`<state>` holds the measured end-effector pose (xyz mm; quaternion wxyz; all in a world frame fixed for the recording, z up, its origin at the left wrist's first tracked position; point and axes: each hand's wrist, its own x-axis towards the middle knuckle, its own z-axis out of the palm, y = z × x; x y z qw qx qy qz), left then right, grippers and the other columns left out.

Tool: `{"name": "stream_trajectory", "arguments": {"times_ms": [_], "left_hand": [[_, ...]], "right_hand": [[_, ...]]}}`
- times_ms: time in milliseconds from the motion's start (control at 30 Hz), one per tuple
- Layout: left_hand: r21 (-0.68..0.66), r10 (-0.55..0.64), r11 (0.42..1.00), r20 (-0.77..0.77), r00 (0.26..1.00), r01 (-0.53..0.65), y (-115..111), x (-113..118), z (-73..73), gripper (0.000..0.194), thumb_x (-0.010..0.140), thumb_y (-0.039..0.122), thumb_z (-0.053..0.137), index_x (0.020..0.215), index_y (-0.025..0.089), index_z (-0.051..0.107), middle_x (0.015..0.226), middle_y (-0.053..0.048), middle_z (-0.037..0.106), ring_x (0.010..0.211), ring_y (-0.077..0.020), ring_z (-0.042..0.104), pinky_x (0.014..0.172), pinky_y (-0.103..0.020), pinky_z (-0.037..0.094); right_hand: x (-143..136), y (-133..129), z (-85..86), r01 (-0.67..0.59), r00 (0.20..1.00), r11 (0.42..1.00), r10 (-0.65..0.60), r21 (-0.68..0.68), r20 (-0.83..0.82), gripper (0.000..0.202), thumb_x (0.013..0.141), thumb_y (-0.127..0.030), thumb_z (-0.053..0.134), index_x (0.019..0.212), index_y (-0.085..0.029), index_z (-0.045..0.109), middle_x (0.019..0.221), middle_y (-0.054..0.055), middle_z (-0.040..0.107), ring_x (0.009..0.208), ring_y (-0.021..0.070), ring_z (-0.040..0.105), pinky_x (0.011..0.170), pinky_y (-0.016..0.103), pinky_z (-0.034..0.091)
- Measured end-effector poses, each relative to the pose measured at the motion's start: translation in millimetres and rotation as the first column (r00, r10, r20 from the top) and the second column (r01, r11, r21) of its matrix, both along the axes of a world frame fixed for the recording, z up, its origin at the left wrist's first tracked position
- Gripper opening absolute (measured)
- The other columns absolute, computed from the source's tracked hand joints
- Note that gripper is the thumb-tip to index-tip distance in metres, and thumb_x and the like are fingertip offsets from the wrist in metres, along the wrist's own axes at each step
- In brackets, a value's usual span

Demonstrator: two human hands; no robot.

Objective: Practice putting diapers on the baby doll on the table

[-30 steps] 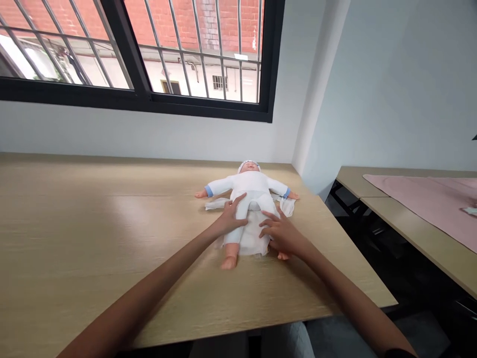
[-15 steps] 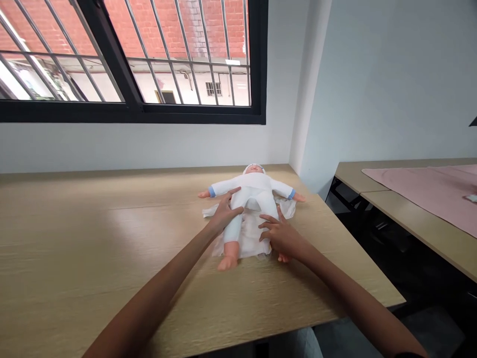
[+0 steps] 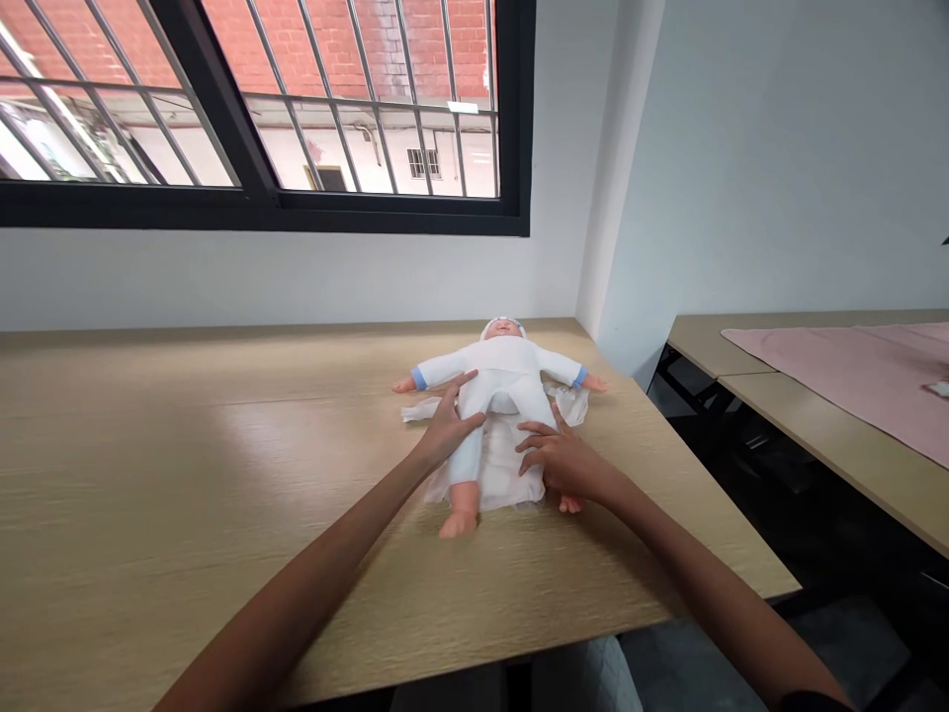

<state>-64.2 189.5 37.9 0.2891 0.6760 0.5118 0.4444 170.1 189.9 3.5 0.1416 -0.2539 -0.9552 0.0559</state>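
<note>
A baby doll [image 3: 505,354] in a white suit with blue cuffs lies on its back on the wooden table, head away from me, arms spread and legs toward me. Beneath its hips and between its legs is a white diaper [image 3: 508,465], unfolded, with its side tabs out to the left and right. My left hand [image 3: 446,427] is closed around the doll's leg on the left, thumb on top. Around the other leg curls my right hand [image 3: 560,457], its fingers over the inner side; it hides much of that leg, though the toes show below.
The wooden table [image 3: 185,475] meets the wall below a barred window [image 3: 371,119]. Its right edge runs close to the doll. Across a gap on the right stands another table with a pink cloth [image 3: 852,376].
The doll's legs have shifted slightly to the right, with both hands still on them. My view has tilted down a little.
</note>
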Motion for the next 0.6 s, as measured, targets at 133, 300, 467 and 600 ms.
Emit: {"name": "stream_trajectory", "arguments": {"times_ms": [133,300,467,600], "left_hand": [[-0.008,-0.033,0.999,-0.158,0.987,0.032,-6,-2,-6.8,0.077,0.081,0.050,0.056,0.149,0.022,0.031,0.139,-0.010,0.053,0.123,-0.0336,0.054,0.095,-0.037,0.052],[0.061,-0.037,0.997,-0.185,0.982,0.049,2,-7,-17.7,0.084,0.076,0.060,0.059,0.150,0.030,0.031,0.142,-0.009,0.051,0.129,-0.0352,0.049,0.097,-0.041,0.050],[0.034,-0.042,0.998,-0.170,0.985,0.048,9,-8,-20.3,0.084,0.074,0.059,0.059,0.148,0.028,0.035,0.144,-0.010,0.048,0.133,-0.0358,0.043,0.101,-0.041,0.047],[-0.007,-0.082,0.997,-0.201,0.976,0.083,12,-13,-19.8,0.081,0.072,0.057,0.060,0.146,0.029,0.040,0.138,-0.010,0.053,0.126,-0.0319,0.050,0.097,-0.034,0.048]], "right_hand": [[1,-3,4.3,-0.012,1.000,0.996,0.010,-0.087,-0.027,0.036,0.063,0.000,0.063,0.090,-0.023,0.073,0.111,0.003,0.072,0.134,0.0293,0.045,0.118,0.060,0.005],[2,-10,11.4,0.002,0.999,0.999,-0.004,-0.051,-0.045,0.041,0.068,-0.006,0.058,0.102,-0.027,0.070,0.122,0.002,0.067,0.135,0.0247,0.045,0.120,0.055,0.002],[0,-8,11.8,0.006,0.997,0.995,-0.013,-0.099,-0.073,0.037,0.070,-0.007,0.056,0.098,-0.026,0.071,0.115,0.002,0.070,0.131,0.0237,0.048,0.119,0.053,0.008],[-3,-1,6.5,0.085,0.941,0.968,-0.156,-0.235,-0.301,0.024,0.078,-0.011,0.048,0.083,-0.022,0.068,0.096,0.003,0.071,0.108,0.0219,0.060,0.107,0.045,0.036]]}}
